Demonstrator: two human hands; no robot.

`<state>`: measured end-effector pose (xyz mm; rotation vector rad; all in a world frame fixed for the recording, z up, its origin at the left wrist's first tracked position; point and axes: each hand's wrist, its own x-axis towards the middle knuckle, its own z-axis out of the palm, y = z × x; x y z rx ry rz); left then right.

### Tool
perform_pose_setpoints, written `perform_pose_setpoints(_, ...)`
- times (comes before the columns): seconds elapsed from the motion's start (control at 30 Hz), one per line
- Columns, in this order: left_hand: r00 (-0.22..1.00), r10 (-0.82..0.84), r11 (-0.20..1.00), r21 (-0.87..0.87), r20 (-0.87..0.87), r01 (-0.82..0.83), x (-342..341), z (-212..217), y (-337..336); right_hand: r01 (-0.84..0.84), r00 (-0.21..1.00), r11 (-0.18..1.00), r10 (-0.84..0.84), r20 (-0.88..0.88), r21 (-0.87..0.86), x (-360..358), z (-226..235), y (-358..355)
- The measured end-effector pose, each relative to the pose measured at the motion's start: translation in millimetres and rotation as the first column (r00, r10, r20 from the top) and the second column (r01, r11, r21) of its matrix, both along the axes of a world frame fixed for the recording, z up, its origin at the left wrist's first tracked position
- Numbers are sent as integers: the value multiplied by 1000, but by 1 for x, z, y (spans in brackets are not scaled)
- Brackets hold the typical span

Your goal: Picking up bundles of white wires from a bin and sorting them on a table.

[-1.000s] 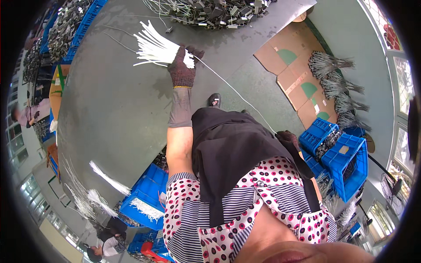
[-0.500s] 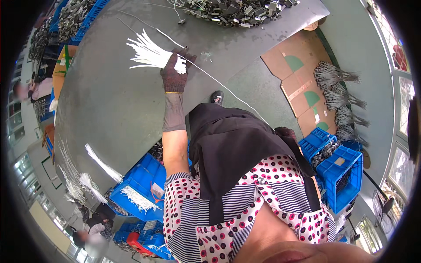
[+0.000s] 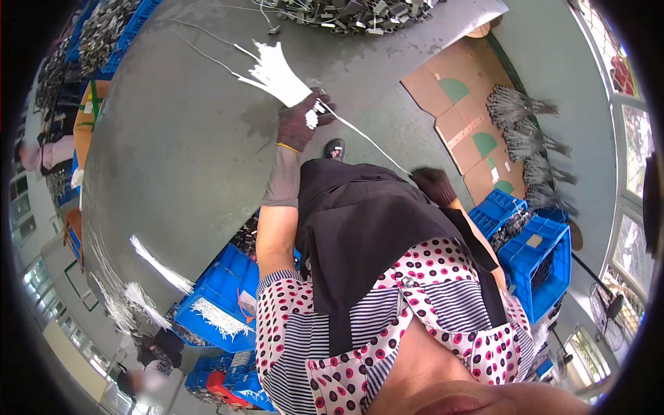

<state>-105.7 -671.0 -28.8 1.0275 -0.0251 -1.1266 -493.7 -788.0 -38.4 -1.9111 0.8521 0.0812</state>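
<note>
A factory work floor, this: broad grey worktable (image 3: 173, 159), heaps of grey wire parts (image 3: 346, 8) at twelve o'clock, blue plastic crates (image 3: 536, 259) at four and seven o'clock, flattened cardboard (image 3: 456, 111) on green flooring at two o'clock.

Grey table (image 3: 173, 159): white strip bundle (image 3: 277, 69), dark parts pile (image 3: 353, 10).

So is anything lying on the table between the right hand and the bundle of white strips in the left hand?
Nothing visible. The left hand grips the white strips, and one thin white strip runs across bare grey table toward the right hand.
</note>
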Motion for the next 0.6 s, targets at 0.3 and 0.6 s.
perform_pose_setpoints(0.3,987,157,986,-52,-34,-159,75,21,-22,-96,928,969,5,372,228,144,56,-1)
perform_pose_setpoints(0.6,906,395,906,102,152,-412,65,29,-38,-329,731,848,508,456,-416,132,30,22)
